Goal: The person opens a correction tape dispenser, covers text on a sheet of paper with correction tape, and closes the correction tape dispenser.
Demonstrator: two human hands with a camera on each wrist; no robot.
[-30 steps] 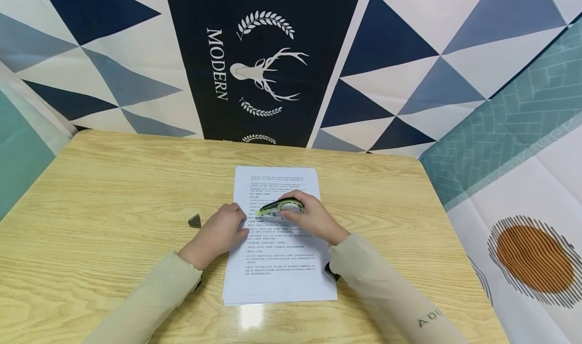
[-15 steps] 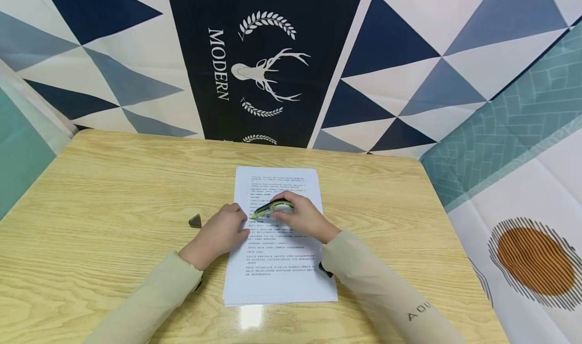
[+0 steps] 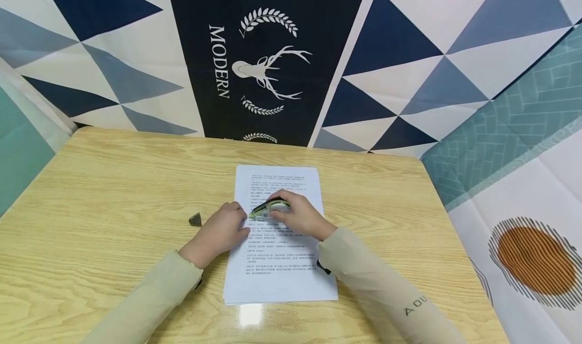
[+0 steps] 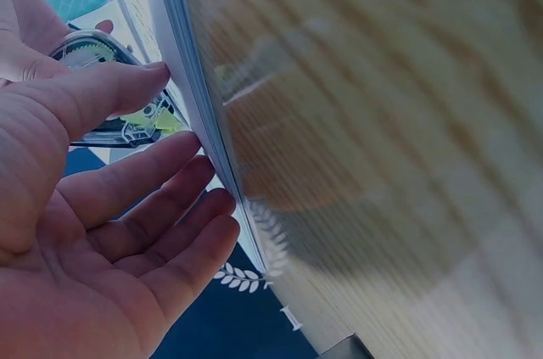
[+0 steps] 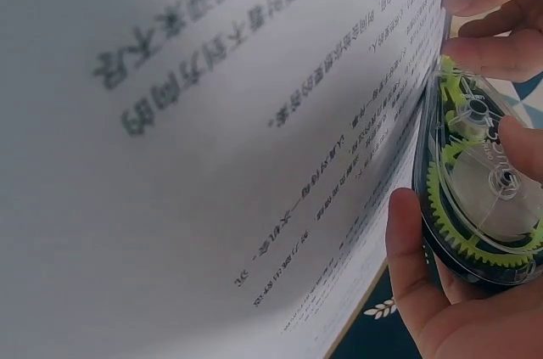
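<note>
A stack of printed paper sheets (image 3: 282,286) lies on the wooden table. In the head view, my right hand (image 3: 303,215) grips a correction tape (image 3: 263,207) with a clear case and green gears. Its green tip sits at the left ends of the text lines, close to my left fingers. The right wrist view shows the thumb and fingers on either side of the correction tape (image 5: 488,176). My left hand (image 3: 222,229) rests at the left edge of the stack. In the left wrist view, its loosely bent fingertips touch the paper edge (image 4: 204,87).
A small dark cap-like piece (image 3: 195,219) lies on the table (image 3: 113,207) left of my left hand. Behind the table's far edge hangs a patterned cloth (image 3: 268,71) with triangles and a deer head.
My right hand has slid left across the page with the correction tape, bringing its tip near my left fingers. The left hand has stayed in place.
</note>
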